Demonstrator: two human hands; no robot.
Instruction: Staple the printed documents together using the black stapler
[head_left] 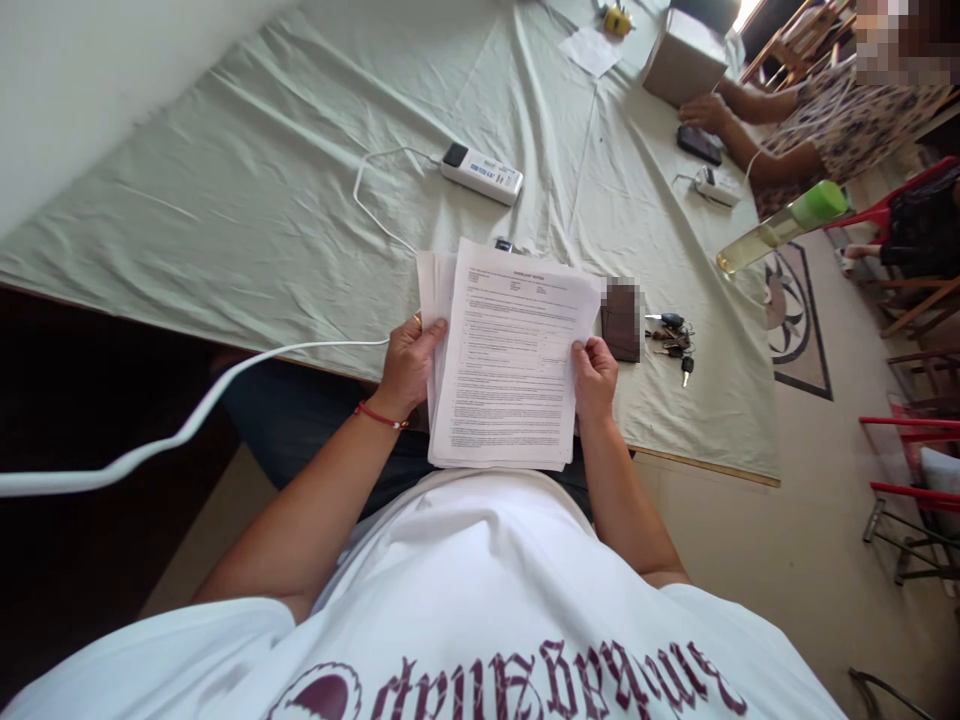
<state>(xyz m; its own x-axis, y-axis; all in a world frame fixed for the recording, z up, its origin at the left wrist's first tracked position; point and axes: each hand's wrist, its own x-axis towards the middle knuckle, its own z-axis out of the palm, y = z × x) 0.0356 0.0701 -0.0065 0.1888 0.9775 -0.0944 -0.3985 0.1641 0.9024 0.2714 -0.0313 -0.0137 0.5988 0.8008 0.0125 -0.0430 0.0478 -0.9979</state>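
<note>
A stack of printed paper sheets (517, 370) is held up between my two hands at the table's near edge, its lower end close to my shirt. My left hand (411, 362) grips the stack's left side, thumb on top, with a red cord round the wrist. On the right side, my right hand (597, 375) pinches the edge of the sheets between thumb and fingers. The sheets are slightly fanned out toward the left. Just right of the stack, a dark brown wallet (621, 325) lies on the cloth beside a bunch of keys (679, 342).
A white power bank (482, 175) with a cable lies beyond the stack on the green tablecloth (300, 190). At right are a green-capped bottle (780, 228) and a phone (699, 144). Another person's hands (706, 112) rest near a box (684, 55).
</note>
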